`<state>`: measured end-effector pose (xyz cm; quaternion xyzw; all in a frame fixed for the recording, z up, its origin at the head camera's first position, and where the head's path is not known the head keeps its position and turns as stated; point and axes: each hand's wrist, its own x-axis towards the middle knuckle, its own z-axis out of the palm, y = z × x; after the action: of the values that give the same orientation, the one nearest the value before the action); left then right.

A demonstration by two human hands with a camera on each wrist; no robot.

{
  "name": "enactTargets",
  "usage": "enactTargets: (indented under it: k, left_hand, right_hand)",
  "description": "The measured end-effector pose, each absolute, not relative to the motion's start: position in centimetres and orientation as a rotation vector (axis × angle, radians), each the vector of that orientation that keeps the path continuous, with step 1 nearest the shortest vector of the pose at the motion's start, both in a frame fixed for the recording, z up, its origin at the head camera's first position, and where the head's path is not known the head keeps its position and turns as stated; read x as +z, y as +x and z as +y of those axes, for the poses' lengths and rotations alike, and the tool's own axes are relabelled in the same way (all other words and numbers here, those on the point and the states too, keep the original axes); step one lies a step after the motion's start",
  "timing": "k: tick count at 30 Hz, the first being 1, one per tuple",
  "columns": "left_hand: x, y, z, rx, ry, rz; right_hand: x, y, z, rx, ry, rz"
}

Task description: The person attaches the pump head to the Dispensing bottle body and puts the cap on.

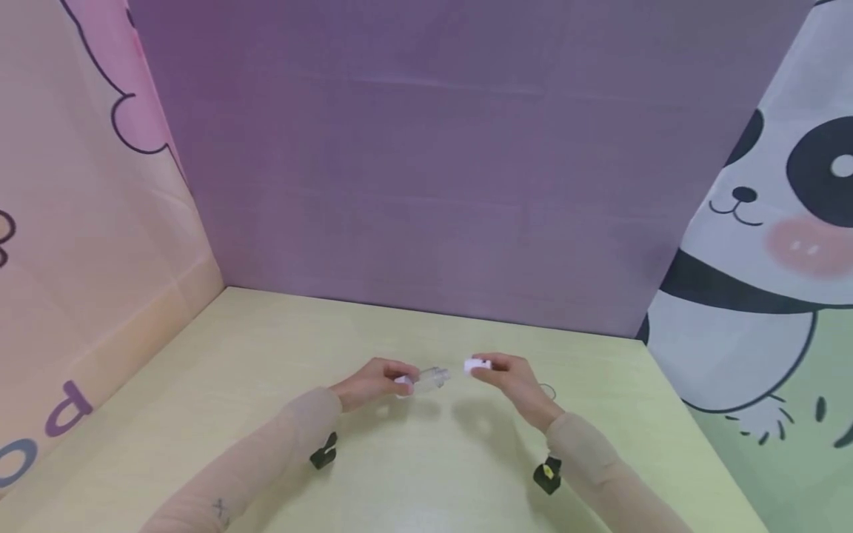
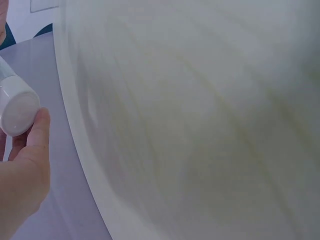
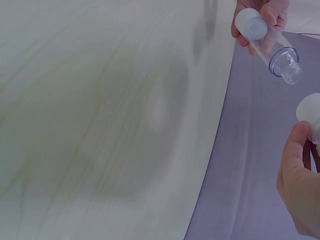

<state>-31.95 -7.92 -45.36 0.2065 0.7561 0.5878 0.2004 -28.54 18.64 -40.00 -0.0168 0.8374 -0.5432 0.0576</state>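
Note:
My left hand [image 1: 376, 383] grips a clear bottle [image 1: 432, 379] by its white base end. The bottle's threaded neck points right, toward the other hand, and nothing covers it in the right wrist view. Between thumb and fingers my right hand [image 1: 513, 379] pinches a white bottle cap [image 1: 477, 364], held apart from the neck by a short gap. In the left wrist view the bottle's round white base [image 2: 21, 112] faces the camera. The right wrist view shows the cap [image 3: 309, 110] at its edge, partly cut off, so its inside is hidden. Both hands are above the table.
The pale wooden table [image 1: 426, 474] meets a purple backdrop [image 1: 426, 185] at its far edge. Printed cloth walls stand left and right, a panda [image 1: 740, 326] on the right one. Beside the right wrist shows a thin rounded outline [image 1: 548, 390], its kind unclear. Black cameras hang under both wrists.

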Motion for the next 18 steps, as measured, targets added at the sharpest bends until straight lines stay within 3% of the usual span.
enactTargets:
  k: [18]
  left_hand:
    - [-46.1,-32.2,-7.7,1.635,0.569,2.122]
  right_hand:
    - [-40.6,-28.0,17.4,-1.632,-0.098,2.505]
